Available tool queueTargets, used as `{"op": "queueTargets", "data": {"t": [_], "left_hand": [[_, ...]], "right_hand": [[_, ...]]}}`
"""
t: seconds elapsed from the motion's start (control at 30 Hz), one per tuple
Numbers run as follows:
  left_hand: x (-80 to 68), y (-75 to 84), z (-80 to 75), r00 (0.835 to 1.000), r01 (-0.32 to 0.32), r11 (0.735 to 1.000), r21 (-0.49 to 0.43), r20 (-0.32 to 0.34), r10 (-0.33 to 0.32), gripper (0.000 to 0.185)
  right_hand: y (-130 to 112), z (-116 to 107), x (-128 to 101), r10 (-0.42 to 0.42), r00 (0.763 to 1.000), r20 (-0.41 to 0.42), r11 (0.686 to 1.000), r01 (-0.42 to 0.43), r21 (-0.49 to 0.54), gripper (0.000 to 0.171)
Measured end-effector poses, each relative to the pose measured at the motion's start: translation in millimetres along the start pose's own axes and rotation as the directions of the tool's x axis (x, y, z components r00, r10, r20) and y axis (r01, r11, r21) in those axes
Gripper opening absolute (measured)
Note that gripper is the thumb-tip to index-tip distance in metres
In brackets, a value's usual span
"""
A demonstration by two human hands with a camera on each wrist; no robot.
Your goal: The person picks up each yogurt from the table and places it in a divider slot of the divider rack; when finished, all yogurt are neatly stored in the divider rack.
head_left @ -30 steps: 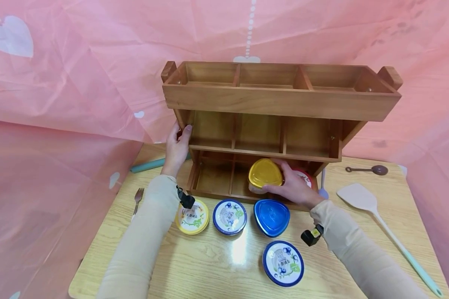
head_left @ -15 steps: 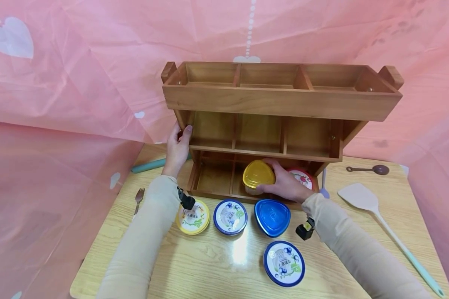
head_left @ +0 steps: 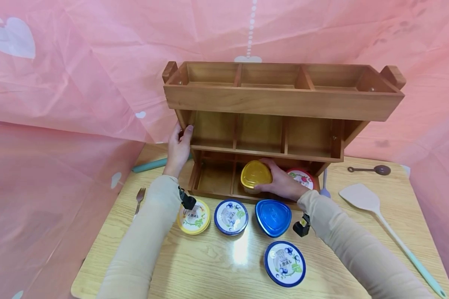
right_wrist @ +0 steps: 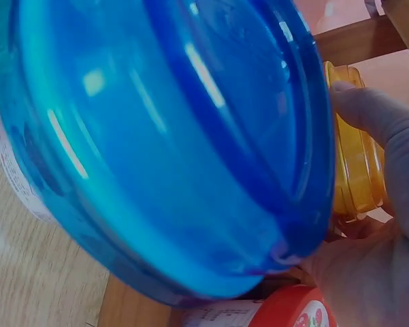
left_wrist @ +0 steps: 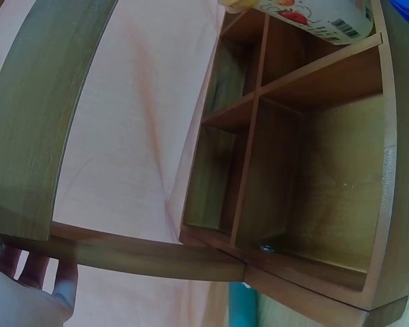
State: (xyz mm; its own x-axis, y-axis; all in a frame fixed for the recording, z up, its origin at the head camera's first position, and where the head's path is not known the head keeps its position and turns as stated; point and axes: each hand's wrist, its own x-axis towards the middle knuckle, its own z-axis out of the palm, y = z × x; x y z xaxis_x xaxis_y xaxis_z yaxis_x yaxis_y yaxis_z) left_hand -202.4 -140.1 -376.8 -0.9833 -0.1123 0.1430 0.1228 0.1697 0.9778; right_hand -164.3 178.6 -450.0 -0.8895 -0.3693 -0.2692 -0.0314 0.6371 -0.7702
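The right hand [head_left: 280,180] holds a triangular yellow-lidded tub [head_left: 256,174], its fingers and thumb parted only by the tub's width and bent against its sides. That tub is within the bottom tier of a wooden rack [head_left: 280,99], just right of the visible divider; whether its base touches the tier's floor cannot be told. The left hand [head_left: 178,147] grips the rack's left side support, fingers curled round the wood with the thumb toward the middle tier. Just right of the right fingers, in the same tier, sits a red-lidded tub [head_left: 301,178]. Nearer the person than those fingers, a triangular blue-lidded tub [head_left: 273,216] stands on the surface [head_left: 209,265] — with one blue-rimmed round tub [head_left: 231,216] to its left and another [head_left: 284,263] closer still. A yellow-rimmed round tub [head_left: 194,216] is below the left fingers, partly behind the wrist camera. A teal rod [head_left: 149,165] and a fork [head_left: 139,197] lie left of and below the left fingers. Beyond the red-lidded tub, to the right of the right fingers, are a lilac utensil [head_left: 325,192], a white turner [head_left: 359,197] and a brown spoon [head_left: 381,170].
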Motion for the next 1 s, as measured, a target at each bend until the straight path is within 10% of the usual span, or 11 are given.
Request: {"op": "queueTargets", "data": {"t": [1.0], "left_hand": [[-0.5,1.7,-0.4,1.000,0.003,1.000,0.027,0.002,-0.003,0.048]], "right_hand": [[2.0,0.2,4.4,-0.063,0.998,-0.013,0.998,0.063,0.008,0.096]]}}
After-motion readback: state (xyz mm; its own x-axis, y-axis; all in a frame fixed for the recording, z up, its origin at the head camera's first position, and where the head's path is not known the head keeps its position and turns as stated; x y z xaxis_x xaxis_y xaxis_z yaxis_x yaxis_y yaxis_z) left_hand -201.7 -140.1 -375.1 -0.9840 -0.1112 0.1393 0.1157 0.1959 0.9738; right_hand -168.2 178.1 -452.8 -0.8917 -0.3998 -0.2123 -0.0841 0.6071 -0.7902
